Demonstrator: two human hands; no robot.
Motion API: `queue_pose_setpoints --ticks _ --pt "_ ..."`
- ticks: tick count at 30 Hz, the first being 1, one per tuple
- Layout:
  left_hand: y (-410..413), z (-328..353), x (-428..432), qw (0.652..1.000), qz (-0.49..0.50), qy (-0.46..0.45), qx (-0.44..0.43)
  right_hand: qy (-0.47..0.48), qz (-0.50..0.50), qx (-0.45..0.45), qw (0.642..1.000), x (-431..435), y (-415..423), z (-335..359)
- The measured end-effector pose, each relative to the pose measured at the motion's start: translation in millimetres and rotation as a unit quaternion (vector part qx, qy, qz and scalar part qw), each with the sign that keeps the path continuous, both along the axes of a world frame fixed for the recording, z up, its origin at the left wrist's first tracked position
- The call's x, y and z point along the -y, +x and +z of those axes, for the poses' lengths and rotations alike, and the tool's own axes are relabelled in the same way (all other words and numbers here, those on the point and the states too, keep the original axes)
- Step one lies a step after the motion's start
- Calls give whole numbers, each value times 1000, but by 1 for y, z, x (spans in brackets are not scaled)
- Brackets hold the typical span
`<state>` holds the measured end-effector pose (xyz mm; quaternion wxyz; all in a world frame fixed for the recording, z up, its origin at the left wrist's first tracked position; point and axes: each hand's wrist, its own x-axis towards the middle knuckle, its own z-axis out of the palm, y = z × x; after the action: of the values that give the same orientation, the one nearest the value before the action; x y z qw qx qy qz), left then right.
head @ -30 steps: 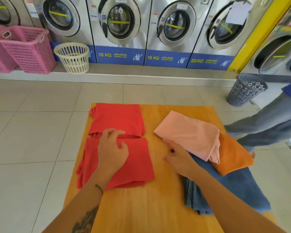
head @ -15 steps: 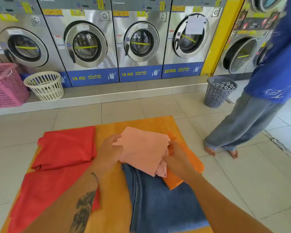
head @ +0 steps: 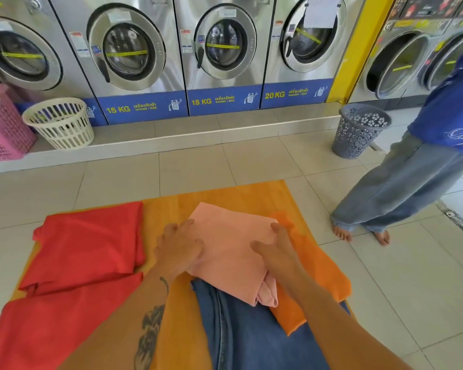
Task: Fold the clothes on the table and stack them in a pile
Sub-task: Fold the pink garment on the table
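Observation:
A folded pink cloth [head: 231, 244] lies in the middle of the orange wooden table [head: 225, 194], on top of blue jeans [head: 251, 335] and an orange cloth [head: 318, 273]. My left hand [head: 178, 248] rests flat on the pink cloth's left edge, fingers spread. My right hand [head: 275, 251] lies on its right side, fingers curled at the far right corner. Two folded red cloths sit at the left: one farther [head: 91, 241], one nearer [head: 51, 332].
A person in a blue top and wide jeans [head: 401, 182] stands barefoot right of the table. A grey basket [head: 358, 132], a cream basket [head: 60, 124] and a pink basket [head: 0, 124] stand by the row of washing machines [head: 129, 54].
My left hand left the red cloth and moved right onto the pink cloth. Both hands now press on the pink cloth. The view swung right and up.

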<state>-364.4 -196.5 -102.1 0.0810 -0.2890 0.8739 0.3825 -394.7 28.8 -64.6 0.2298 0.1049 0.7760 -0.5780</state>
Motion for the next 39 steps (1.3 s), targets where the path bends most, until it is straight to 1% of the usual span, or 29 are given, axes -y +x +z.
queue_pose_setpoints --ticks 2,4,6,8,11,12,14,18,22,28,34,36,39 --pt "-10 -2 2 1000 -18 1 -5 -12 -17 9 1000 6 -3 -3" --pt "-21 -1 3 998 -54 33 -11 -2 -18 -4 1000 10 -4 -5" --pt "-29 3 8 994 -77 71 5 28 -9 -25 999 14 -2 -6" --pt "-32 7 16 990 -66 128 4 49 1 -47 998 16 -1 -8" --pt "-27 12 23 966 -29 257 -11 70 25 -71 995 16 2 -6" --pt "-24 15 23 959 -20 281 -18 78 34 -77 993 15 3 -5" --pt "-16 23 19 954 1 296 -44 82 44 -92 991 12 6 0" --pt "10 54 12 954 33 275 -116 31 45 -117 992 6 14 22" --pt "55 90 12 953 42 248 -172 -11 88 -140 986 4 25 49" --pt "141 126 17 962 101 150 -206 -53 169 -141 974 22 68 65" --pt "228 119 35 959 173 93 -204 -52 238 -145 959 55 131 61" --pt "255 110 43 960 191 65 -195 -31 260 -153 953 69 153 55" --pt "296 97 58 959 199 53 -193 5 279 -154 948 89 186 43"
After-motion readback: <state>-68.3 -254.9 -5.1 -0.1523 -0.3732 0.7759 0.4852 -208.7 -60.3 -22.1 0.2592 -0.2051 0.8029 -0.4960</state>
